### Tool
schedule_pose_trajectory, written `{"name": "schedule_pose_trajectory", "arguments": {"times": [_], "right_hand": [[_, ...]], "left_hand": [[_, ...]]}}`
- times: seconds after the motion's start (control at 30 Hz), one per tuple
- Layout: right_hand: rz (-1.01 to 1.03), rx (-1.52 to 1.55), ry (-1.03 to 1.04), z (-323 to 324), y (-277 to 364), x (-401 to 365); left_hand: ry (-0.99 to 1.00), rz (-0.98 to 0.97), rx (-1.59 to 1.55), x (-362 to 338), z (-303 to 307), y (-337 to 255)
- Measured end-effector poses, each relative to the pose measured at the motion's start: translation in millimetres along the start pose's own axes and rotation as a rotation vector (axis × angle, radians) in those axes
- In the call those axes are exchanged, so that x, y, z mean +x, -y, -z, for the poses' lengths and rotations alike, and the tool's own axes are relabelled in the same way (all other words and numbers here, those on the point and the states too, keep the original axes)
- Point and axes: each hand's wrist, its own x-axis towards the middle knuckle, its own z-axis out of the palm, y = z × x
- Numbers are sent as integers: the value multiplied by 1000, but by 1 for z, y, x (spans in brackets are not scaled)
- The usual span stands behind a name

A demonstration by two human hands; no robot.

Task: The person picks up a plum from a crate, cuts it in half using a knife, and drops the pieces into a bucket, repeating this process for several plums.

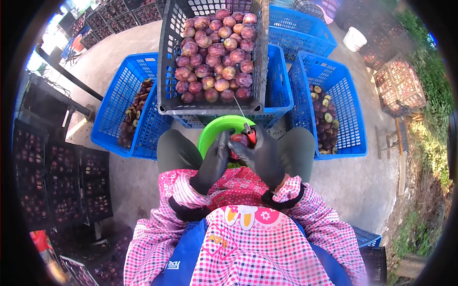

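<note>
Both my hands wear dark gloves and meet over a bright green basin (206,134) between my knees. My left hand (215,153) is closed around one side of a red-purple plum (240,139). Wrapped round a red-handled knife (251,136) is my right hand (263,155), its thumb lying against the plum. The thin blade points up and away, over the front rim of a black crate (165,71) full of whole plums (217,50). My hands hide the lower part of the plum and much of the basin's inside.
Blue crates with cut plum pieces stand at left (102,125) and right (350,114). The black crate rests on another blue crate (280,90). Stacked dark crates (62,183) line the left side. A white bucket (355,39) stands at the back right.
</note>
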Motion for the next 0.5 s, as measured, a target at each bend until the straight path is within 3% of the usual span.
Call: {"name": "schedule_pose_trajectory", "arguments": {"times": [0.03, 0.13, 0.17, 0.2, 0.23, 0.27, 0.3, 0.33, 0.37, 0.4, 0.47, 0.5], "right_hand": [[1, 1, -1, -1, -1, -3], [62, 30, -91, -12, 4, -11], [208, -14, -124, -8, 10, -11], [358, -53, -156, -5, 11, -9], [216, -68, -62, -1, 7, -11], [245, -40, -43, -1, -4, -11], [91, 53, -65, -5, -18, -8], [-73, 142, -83, -12, -24, -9], [-52, 161, -70, -16, -15, -12], [77, 78, -139, -15, -3, -14], [216, 10, -212, -18, 4, -15], [279, 15, -176, -14, 1, -13]], "left_hand": [[-73, -136, 304, 0, -14, -34], [-199, -142, 267, 5, -6, 10], [-191, 176, -231, 7, -22, -40], [-173, 82, -283, 3, -34, -55], [-120, 132, -320, 2, -29, -25], [-64, 176, -356, 4, -20, 4], [-90, 153, -332, 3, -20, 0], [-177, -37, 35, 1, -24, -6], [-256, -223, 403, 1, -26, -10], [-269, -238, 423, 2, -29, -10], [-186, -14, -156, 1, -31, -13], [-193, -27, -143, -2, -27, -14]]}}
